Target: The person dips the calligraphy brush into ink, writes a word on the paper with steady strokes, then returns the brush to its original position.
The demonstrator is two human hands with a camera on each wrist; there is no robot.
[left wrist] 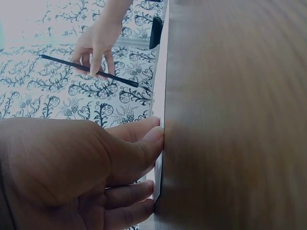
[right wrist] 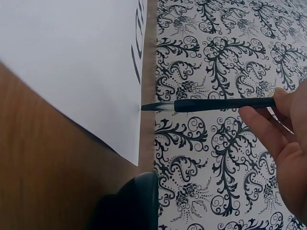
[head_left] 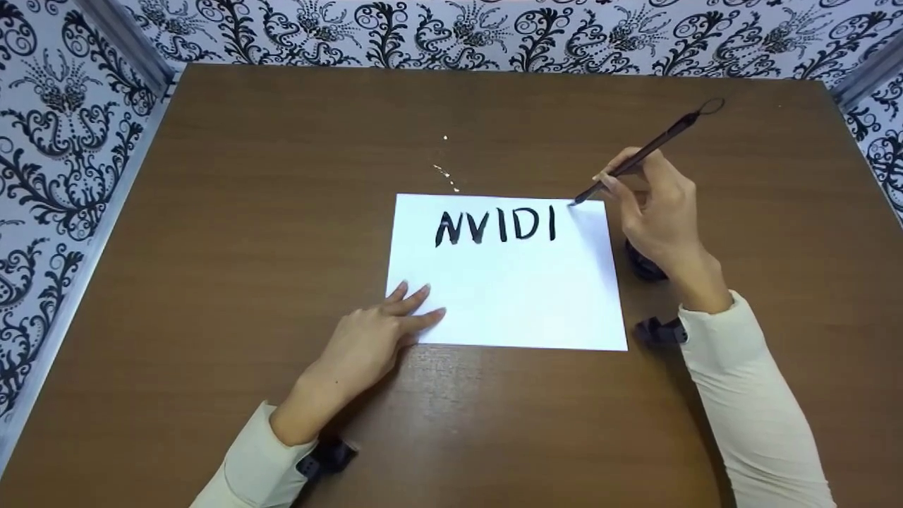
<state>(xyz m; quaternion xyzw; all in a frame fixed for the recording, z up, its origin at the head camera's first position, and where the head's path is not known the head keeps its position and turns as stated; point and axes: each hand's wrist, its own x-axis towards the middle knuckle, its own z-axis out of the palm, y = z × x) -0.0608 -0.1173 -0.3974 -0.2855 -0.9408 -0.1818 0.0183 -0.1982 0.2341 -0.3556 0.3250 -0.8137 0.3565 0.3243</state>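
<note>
My right hand [head_left: 663, 208] pinches a dark paintbrush [head_left: 667, 135] with a hanging loop at its end. In the right wrist view the bristles of the paintbrush [right wrist: 160, 107] point at the paper's top edge, with a dark tip and paler hairs behind. The tip meets the sheet near its upper right corner, just right of the black painted letters NVIDI [head_left: 525, 224]. With fingers spread, my left hand [head_left: 367, 342] rests on the lower left corner of the white paper [head_left: 508, 296].
A round black container [head_left: 642, 264] stands right of the paper, partly hidden by my right hand and wrist. Small light specks [head_left: 444, 173] lie beyond the sheet on the brown table [head_left: 282, 176]. Black-and-white patterned walls [head_left: 465, 35] border the table.
</note>
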